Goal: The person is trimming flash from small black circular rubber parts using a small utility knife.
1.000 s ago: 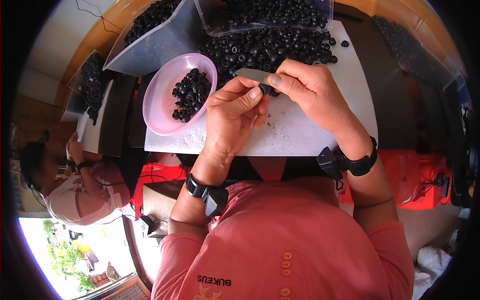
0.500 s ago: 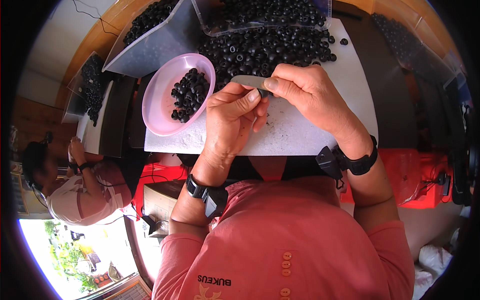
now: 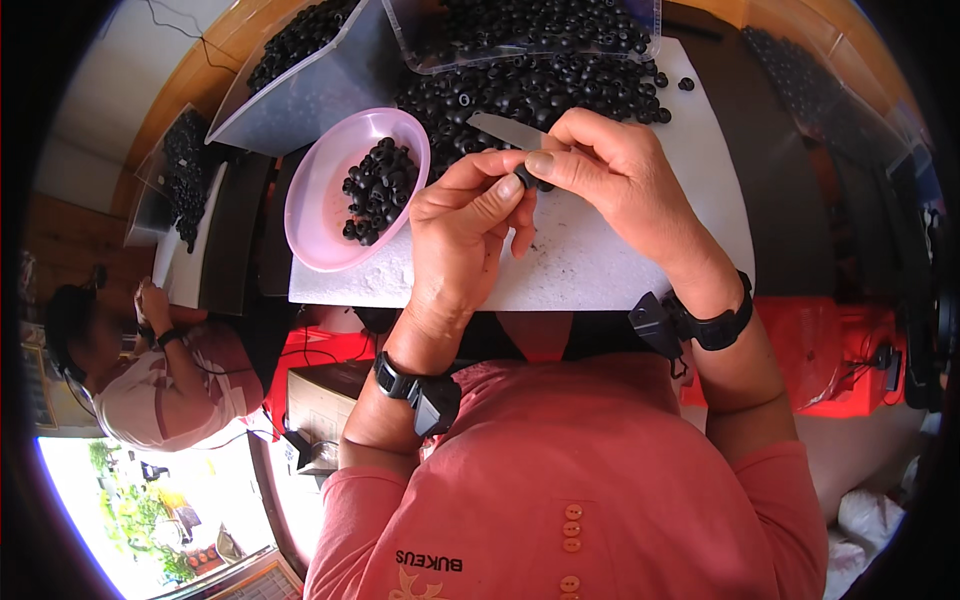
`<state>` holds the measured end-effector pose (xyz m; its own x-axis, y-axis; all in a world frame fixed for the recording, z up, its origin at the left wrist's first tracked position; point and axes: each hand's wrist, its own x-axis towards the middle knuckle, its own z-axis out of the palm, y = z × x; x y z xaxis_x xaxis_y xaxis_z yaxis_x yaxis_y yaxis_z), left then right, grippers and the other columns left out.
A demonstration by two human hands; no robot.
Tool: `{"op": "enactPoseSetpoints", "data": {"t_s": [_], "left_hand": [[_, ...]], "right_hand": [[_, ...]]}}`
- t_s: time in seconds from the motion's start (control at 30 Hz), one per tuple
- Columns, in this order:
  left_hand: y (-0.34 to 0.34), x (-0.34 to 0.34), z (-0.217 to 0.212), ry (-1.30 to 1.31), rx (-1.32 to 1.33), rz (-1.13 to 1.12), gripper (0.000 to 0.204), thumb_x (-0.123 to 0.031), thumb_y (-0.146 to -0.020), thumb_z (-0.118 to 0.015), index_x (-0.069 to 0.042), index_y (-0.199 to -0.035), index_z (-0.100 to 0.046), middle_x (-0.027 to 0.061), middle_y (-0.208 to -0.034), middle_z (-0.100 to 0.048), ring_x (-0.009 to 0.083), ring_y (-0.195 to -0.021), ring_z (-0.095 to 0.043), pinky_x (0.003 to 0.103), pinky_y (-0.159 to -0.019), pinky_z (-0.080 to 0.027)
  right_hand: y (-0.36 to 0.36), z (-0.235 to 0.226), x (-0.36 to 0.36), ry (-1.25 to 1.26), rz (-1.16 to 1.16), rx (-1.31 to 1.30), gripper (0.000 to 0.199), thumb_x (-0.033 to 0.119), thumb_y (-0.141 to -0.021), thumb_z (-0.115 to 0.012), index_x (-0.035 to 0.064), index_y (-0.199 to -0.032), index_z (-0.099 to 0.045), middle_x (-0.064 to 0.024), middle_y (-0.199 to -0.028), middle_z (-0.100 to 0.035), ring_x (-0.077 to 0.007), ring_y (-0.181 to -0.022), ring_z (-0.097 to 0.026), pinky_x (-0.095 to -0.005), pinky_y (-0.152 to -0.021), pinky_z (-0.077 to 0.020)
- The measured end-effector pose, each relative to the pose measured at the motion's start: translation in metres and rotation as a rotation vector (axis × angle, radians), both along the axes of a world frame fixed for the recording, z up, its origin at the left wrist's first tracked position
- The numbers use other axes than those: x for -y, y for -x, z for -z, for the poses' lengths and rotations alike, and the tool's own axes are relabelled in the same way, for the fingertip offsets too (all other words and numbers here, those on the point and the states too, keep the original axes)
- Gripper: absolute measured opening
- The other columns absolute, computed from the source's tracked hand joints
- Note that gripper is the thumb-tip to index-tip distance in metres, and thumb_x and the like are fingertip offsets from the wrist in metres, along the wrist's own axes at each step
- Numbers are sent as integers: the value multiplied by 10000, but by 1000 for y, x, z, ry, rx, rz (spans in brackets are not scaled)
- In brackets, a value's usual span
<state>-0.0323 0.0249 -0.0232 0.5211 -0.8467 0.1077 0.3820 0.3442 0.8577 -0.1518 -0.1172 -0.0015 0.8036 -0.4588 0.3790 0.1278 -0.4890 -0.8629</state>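
Observation:
My left hand [image 3: 455,225] pinches a small round black part [image 3: 530,178] between thumb and fingers over the white board [image 3: 610,275]. My right hand [image 3: 615,185] is closed around a knife, and its thumb presses on the same black part. The knife's flat grey blade [image 3: 508,130] sticks out to the left above the fingers, pointing away from the part; its handle is hidden in the hand. Left of my hands is a pink oval bowl [image 3: 303,225] partly filled with similar black parts. Dark crumbs lie on the board below my fingers.
A heap of black parts [image 3: 560,100] spreads over the far side of the board, under the rim of a clear bin [image 3: 440,68]. Another translucent bin [image 3: 300,95] leans behind the bowl. At far left a person [image 3: 170,390] sits at another table.
The knife blade has moved away from the black part and swung up to the far side. My right hand has shifted slightly; the left hand stays almost in place.

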Motion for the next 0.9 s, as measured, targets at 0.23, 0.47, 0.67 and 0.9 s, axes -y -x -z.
{"op": "enactPoseSetpoints", "data": {"t_s": [0.23, 0.47, 0.67, 0.9], "left_hand": [[7, 1, 4, 82, 213, -37, 199, 49, -956, -577, 49, -1134, -665, 105, -1022, -621, 144, -691, -594, 254, -512, -473], [1, -6, -3, 5, 18, -46, 174, -6, -957, -607, 59, -1105, -671, 97, -848, -654, 145, -647, -588, 265, -496, -464], [-32, -28, -24, -106, 350, -248, 180, 2, -928, -627, 71, -1081, -692, 80, -810, -649, 124, -629, -581, 246, -508, -439], [-76, -48, -26, -438, 1596, -743, 266, 10, -727, -724, -73, -978, -744, 85, -914, -629, 266, -886, -593, 367, -799, -478]], "right_hand": [[-2, -4, -5, -106, 0, -1, 347, 308, -880, -760, 7, -766, -631, -10, -543, -471, -75, -526, -408, -275, -482, -326], [-2, 0, -5, -22, -27, -32, 273, 257, -930, -717, 33, -810, -617, 60, -603, -424, -29, -579, -354, -243, -509, -293], [2, -5, -1, -51, 68, -65, 304, 285, -884, -732, 12, -788, -638, -26, -571, -491, -113, -546, -456, -311, -518, -369], [-2, -3, 4, -220, 123, 121, 311, 291, -928, -700, 1, -821, -662, 12, -608, -489, -75, -575, -428, -274, -524, -345]]}}
